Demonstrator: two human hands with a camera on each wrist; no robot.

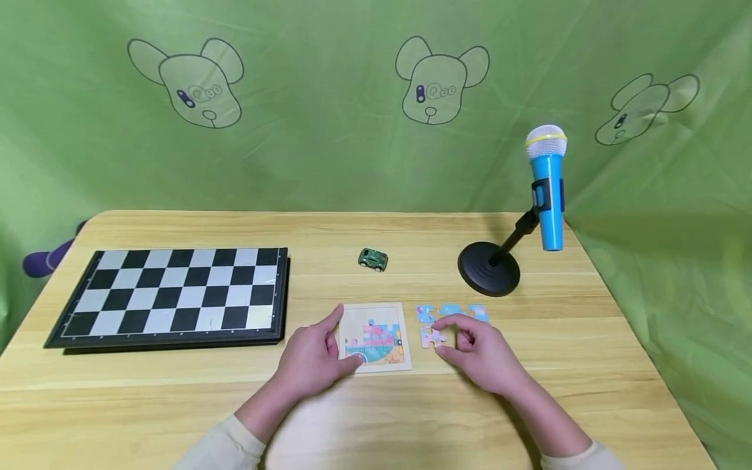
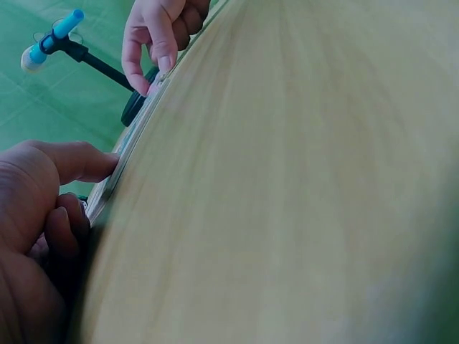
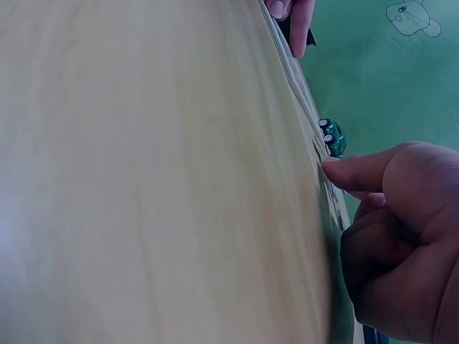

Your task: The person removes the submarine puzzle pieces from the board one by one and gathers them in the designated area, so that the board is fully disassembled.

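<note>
**Two hands at a puzzle near the front edge**

Sleeves enter the head view from the bottom edge, over a bare strip of worktop [image 1: 176, 405] in front. The left hand [image 1: 311, 359] rests on the left edge of the puzzle tray [image 1: 376, 336], thumb along its near-left corner and forefinger up its left side; the grip is loose, fingers lightly curled against the tray, not closed round it. The right hand [image 1: 478, 352] sits just right of the tray, thumb and forefinger pinching a loose piece [image 1: 431, 337] flat on the wood. More pieces [image 1: 452, 312] lie just behind it, close together. Behind the tray stands a toy car [image 1: 373, 259], with open wood all round it. A chessboard [image 1: 176, 294] fills the left side, its right edge near the left hand. A mic stand [image 1: 489, 266] sits right of centre, holding a blue mic [image 1: 548, 189] tilted out toward the right edge. Bare wood runs along the right side.

From the left wrist, the left hand [image 2: 43, 215] fills the lower left, forefinger tip on the tray edge [image 2: 118, 168]; the right hand [image 2: 154, 43] pinches at the far end of it.

From the right wrist, the right hand [image 3: 394, 236] shows its forefinger tip pressed down at the worktop's edge line; the piece itself is too thin to make out. Beyond it sits the car [image 3: 332, 136].
</note>
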